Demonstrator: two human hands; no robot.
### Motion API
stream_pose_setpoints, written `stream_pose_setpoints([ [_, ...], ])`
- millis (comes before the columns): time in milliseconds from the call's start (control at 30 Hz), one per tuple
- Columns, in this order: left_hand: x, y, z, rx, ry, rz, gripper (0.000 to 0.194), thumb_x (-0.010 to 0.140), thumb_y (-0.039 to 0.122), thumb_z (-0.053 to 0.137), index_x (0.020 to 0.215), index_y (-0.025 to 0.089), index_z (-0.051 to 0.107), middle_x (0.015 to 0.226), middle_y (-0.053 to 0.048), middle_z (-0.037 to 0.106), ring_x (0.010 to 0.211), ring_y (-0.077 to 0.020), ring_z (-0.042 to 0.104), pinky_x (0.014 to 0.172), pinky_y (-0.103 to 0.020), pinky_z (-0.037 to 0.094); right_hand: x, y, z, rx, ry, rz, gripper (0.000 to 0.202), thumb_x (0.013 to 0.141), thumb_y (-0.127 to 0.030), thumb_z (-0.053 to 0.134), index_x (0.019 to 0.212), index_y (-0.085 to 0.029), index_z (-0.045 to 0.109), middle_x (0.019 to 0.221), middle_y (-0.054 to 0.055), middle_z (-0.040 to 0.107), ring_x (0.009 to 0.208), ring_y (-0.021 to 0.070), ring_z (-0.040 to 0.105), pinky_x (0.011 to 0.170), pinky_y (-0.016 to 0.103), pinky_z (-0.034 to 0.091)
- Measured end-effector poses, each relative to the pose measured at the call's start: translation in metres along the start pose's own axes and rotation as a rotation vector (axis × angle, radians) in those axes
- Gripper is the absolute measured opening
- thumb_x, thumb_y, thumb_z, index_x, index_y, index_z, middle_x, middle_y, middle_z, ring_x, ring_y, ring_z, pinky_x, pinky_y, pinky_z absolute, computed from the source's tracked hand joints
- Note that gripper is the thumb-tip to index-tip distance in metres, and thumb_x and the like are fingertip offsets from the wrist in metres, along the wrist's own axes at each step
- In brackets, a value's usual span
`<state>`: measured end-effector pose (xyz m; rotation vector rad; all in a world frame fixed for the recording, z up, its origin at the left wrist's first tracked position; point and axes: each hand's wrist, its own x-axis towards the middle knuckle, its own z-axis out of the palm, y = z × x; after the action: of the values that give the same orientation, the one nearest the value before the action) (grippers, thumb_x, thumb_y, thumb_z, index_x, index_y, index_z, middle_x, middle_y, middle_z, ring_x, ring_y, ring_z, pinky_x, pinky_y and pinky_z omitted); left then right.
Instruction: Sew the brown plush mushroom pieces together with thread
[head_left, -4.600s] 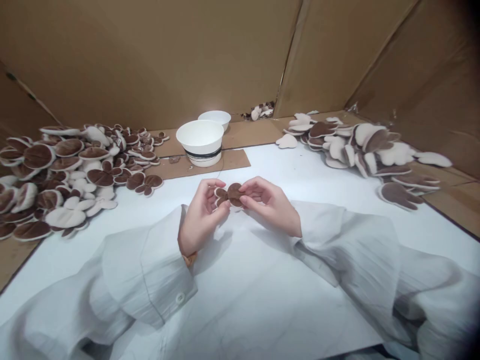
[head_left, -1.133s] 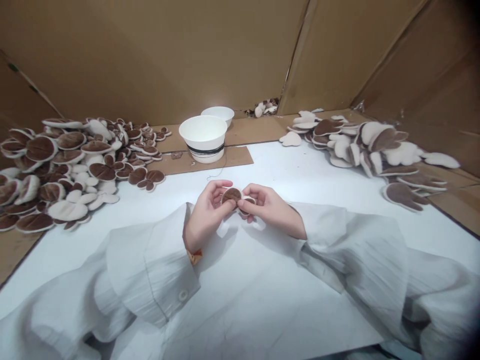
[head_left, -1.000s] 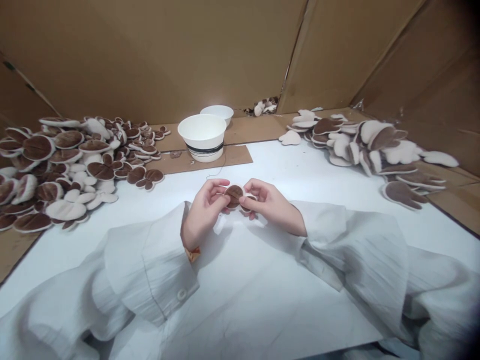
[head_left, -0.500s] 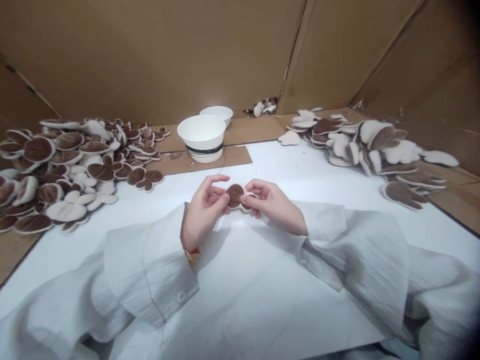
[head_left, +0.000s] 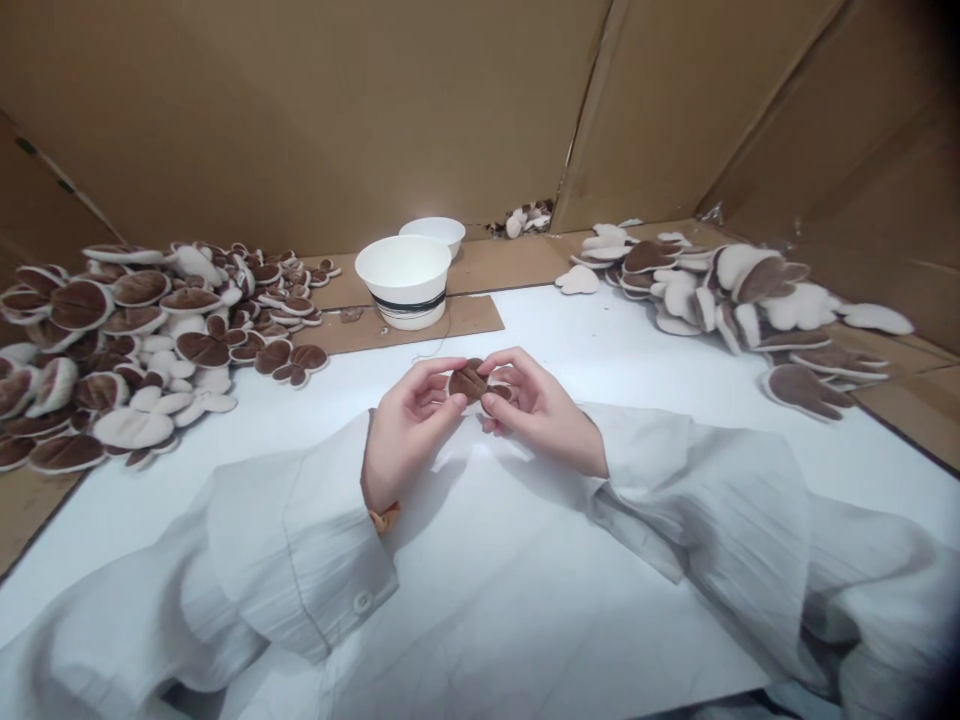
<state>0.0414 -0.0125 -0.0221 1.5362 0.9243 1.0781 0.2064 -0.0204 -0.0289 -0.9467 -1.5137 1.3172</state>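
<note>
A small brown plush piece (head_left: 468,381) with a pale edge is held between both hands above the white tabletop. Its rounded pad has a stitched line across it, and smaller lobes show on the right side. My left hand (head_left: 411,425) pinches its left side between thumb and forefinger. On the right side, my right hand (head_left: 544,412) grips the lobes with thumb and fingers. Part of the piece is hidden behind the fingertips.
At the left lies a heap of brown and white plush pieces (head_left: 135,425). Larger plush pieces (head_left: 806,390) are piled at the right. A white bowl with black thread round it (head_left: 405,270) stands before a second bowl (head_left: 439,232). Cardboard walls (head_left: 300,110) rise behind.
My left forefinger has come down from a raised position onto the plush piece. The right fingers have shifted up to its top edge, and the piece has tilted slightly.
</note>
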Motion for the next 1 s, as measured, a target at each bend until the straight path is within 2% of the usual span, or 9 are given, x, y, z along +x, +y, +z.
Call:
stream_pose_setpoints([
  [200,-0.0001,-0.0024,-0.001,0.014,0.003,-0.057,0.041,0.076,0.028,0.059,0.114,0.019,0.048,0.085,-0.004,0.06,0.08,-0.0156,0.058,0.075,-0.028,0.047,0.001,0.0008,0.0013,-0.112,0.049,-0.088,0.026,0.075,-0.019,0.056,0.097,-0.021,0.043,0.096,0.005,0.052,0.081,0.0133,0.054,0.068,0.027,0.045],
  [300,-0.0022,-0.0035,-0.0013,0.062,0.011,-0.05,0.044,0.078,0.029,0.057,0.118,0.02,0.042,0.083,-0.003,0.058,0.077,-0.0148,0.057,0.072,-0.028,0.046,0.0009,0.001,0.0014,-0.154,0.057,-0.118,0.026,0.075,-0.015,0.054,0.097,-0.021,0.044,0.098,0.005,0.053,0.085,0.0136,0.054,0.073,0.027,0.044],
  [500,-0.0061,-0.0065,-0.0015,0.189,-0.01,-0.035,0.04,0.084,0.027,0.046,0.122,0.022,0.034,0.08,-0.002,0.055,0.071,-0.0137,0.054,0.069,-0.028,0.043,0.0016,0.003,0.0016,-0.18,0.058,-0.114,0.027,0.074,-0.014,0.053,0.098,-0.021,0.044,0.101,0.005,0.053,0.087,0.0141,0.054,0.076,0.028,0.044],
  [733,-0.0071,-0.0051,-0.0019,0.247,-0.014,-0.01,0.04,0.085,0.025,0.044,0.123,0.023,0.035,0.082,-0.002,0.054,0.072,-0.0143,0.053,0.071,-0.028,0.042,0.0005,0.0016,0.0009,-0.157,0.06,-0.08,0.026,0.074,-0.014,0.053,0.097,-0.021,0.042,0.096,0.004,0.052,0.08,0.0123,0.053,0.069,0.026,0.043],
  [900,-0.0052,-0.0053,-0.0019,0.185,-0.008,-0.014,0.042,0.081,0.027,0.052,0.12,0.022,0.037,0.09,-0.004,0.057,0.081,-0.0159,0.056,0.075,-0.029,0.044,-0.0014,0.0032,0.0008,-0.126,0.061,-0.041,0.031,0.076,-0.018,0.052,0.099,-0.024,0.032,0.082,-0.002,0.052,0.068,0.0101,0.05,0.061,0.023,0.039],
  [1000,-0.0029,-0.0068,-0.0016,0.12,-0.025,-0.023,0.039,0.079,0.028,0.055,0.115,0.019,0.041,0.095,-0.006,0.058,0.087,-0.0168,0.057,0.078,-0.03,0.044,-0.0016,0.0045,0.0015,-0.156,0.048,-0.035,0.029,0.076,-0.02,0.053,0.098,-0.023,0.035,0.081,-0.001,0.051,0.07,0.0106,0.051,0.062,0.024,0.04],
])
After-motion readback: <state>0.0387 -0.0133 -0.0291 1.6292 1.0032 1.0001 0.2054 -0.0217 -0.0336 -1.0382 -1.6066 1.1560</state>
